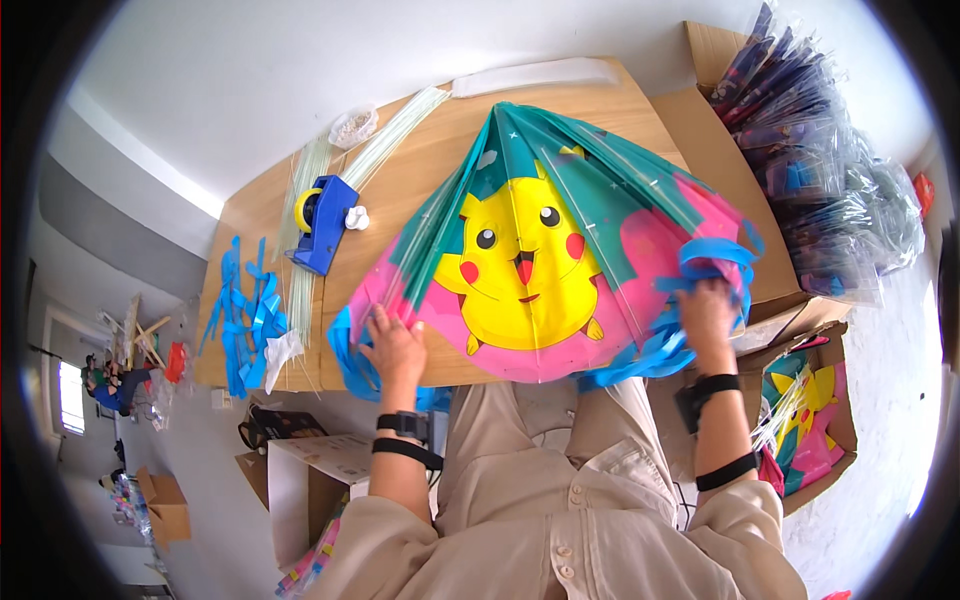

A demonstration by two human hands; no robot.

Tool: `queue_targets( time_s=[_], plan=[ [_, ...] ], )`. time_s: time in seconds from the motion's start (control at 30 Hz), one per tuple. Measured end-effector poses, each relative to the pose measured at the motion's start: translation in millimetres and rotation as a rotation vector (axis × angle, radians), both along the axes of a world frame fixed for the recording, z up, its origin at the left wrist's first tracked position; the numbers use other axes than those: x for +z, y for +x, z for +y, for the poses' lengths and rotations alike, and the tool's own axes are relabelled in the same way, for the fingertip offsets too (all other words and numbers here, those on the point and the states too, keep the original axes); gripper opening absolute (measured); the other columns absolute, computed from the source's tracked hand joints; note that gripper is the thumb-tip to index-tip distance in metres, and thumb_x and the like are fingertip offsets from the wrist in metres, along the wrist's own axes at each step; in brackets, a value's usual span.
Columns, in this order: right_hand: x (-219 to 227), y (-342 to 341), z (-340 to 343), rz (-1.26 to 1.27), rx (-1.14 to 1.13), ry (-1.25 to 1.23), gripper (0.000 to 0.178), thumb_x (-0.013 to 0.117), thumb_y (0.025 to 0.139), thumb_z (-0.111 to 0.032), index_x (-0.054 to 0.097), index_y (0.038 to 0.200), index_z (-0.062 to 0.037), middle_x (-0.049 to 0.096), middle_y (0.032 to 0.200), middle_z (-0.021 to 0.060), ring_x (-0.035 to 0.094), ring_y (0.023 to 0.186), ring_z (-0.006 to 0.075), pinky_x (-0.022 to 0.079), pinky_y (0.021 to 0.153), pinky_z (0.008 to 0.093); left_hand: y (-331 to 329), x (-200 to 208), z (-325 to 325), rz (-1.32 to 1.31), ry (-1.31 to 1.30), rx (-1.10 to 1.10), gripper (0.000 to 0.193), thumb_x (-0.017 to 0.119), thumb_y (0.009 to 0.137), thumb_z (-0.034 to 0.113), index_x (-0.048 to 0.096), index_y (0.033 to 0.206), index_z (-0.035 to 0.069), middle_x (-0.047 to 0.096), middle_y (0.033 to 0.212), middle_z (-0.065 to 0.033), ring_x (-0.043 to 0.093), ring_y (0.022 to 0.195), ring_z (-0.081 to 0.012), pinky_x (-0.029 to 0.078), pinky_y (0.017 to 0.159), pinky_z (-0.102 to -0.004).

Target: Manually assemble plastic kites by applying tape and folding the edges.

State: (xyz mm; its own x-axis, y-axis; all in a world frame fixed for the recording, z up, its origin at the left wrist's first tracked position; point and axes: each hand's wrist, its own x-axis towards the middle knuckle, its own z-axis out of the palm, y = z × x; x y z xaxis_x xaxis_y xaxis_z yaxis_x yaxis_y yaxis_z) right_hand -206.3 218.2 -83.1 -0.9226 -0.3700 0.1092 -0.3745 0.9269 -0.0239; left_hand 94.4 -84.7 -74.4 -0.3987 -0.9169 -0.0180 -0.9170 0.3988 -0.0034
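A kite (522, 262) lies spread on the wooden table in front of me, green at its top, pink along its lower part, with a yellow cartoon figure in the middle. Thin rods run across it, and its sides are folded into pleats. My left hand (396, 350) rests on the kite's lower left corner, fingers apart, beside a blue ribbon tail (352, 357). At the lower right corner, my right hand (709, 315) closes on looped blue ribbon (722, 262); its fingertips are partly hidden. More blue ribbon hangs along the table's near edge.
Left on the table (240, 300) are a blue tape dispenser (325, 222), loose blue ribbons (245, 315), bundled pale rods (392, 137) and a small white bowl (353, 126). At right stand a carton of bagged kites (810, 160) and a lower box (842, 440).
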Motion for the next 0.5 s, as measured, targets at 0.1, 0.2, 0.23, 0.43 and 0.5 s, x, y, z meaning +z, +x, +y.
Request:
queue_targets(
  time_s=[0.1, 0.2, 0.23, 0.43, 0.5],
  plan=[
    [35.4, -21.2, 34.7, 0.107, -0.156, -0.011, 0.030, 0.062, 0.082, -0.023, 0.054, 0.105, -0.0040, 0.054, 0.110, 0.0127, 0.052, 0.108, 0.0316, 0.046, 0.084, 0.0453, 2.5, 14.9, -5.4, -0.002, -0.183, -0.022, 0.044, 0.058, 0.085, 0.030, 0.055, 0.120, 0.003, 0.032, 0.144, -0.0144, 0.026, 0.134, -0.0364, 0.028, 0.098, -0.0612],
    [64.4, -10.4, 31.5, 0.389, 0.001, -0.241, 0.017, 0.059, 0.081, -0.018, 0.056, 0.087, -0.0028, 0.058, 0.091, 0.0143, 0.057, 0.095, 0.0321, 0.047, 0.077, 0.0407, -17.4, 26.7, 11.2, 0.293, -0.524, -0.351, 0.029, 0.062, 0.077, 0.013, 0.058, 0.104, 0.005, 0.046, 0.130, -0.0157, 0.034, 0.128, -0.0364, 0.033, 0.093, -0.0557],
    [65.5, 1.4, 19.8, 0.105, 0.021, -0.295, 0.017, 0.060, 0.081, -0.018, 0.056, 0.086, -0.0027, 0.058, 0.087, 0.0148, 0.057, 0.092, 0.0322, 0.047, 0.077, 0.0411, -30.0, 24.7, 23.4, 0.339, -0.548, -0.439, 0.026, 0.062, 0.074, 0.008, 0.058, 0.100, 0.005, 0.049, 0.124, -0.0165, 0.037, 0.125, -0.0361, 0.034, 0.093, -0.0535],
    [16.4, 64.0, -51.9, 0.055, 0.523, -0.506, 0.024, 0.065, 0.076, -0.020, 0.055, 0.089, -0.0015, 0.058, 0.093, 0.0161, 0.057, 0.091, 0.0340, 0.048, 0.073, 0.0419, -66.3, -5.6, 59.0, 0.394, -0.118, -0.656, 0.041, 0.065, 0.076, 0.007, 0.054, 0.115, 0.000, 0.045, 0.131, -0.0212, 0.036, 0.127, -0.0381, 0.033, 0.098, -0.0532],
    [-0.5, 61.3, -62.2, 0.330, 0.502, -0.407, 0.022, 0.063, 0.075, -0.013, 0.055, 0.091, -0.0004, 0.057, 0.094, 0.0160, 0.057, 0.089, 0.0333, 0.050, 0.073, 0.0396, -56.1, -15.3, 44.5, 0.371, -0.197, -0.531, 0.050, 0.066, 0.078, 0.013, 0.049, 0.124, 0.001, 0.040, 0.136, -0.0220, 0.033, 0.130, -0.0376, 0.032, 0.098, -0.0542]
  ],
)
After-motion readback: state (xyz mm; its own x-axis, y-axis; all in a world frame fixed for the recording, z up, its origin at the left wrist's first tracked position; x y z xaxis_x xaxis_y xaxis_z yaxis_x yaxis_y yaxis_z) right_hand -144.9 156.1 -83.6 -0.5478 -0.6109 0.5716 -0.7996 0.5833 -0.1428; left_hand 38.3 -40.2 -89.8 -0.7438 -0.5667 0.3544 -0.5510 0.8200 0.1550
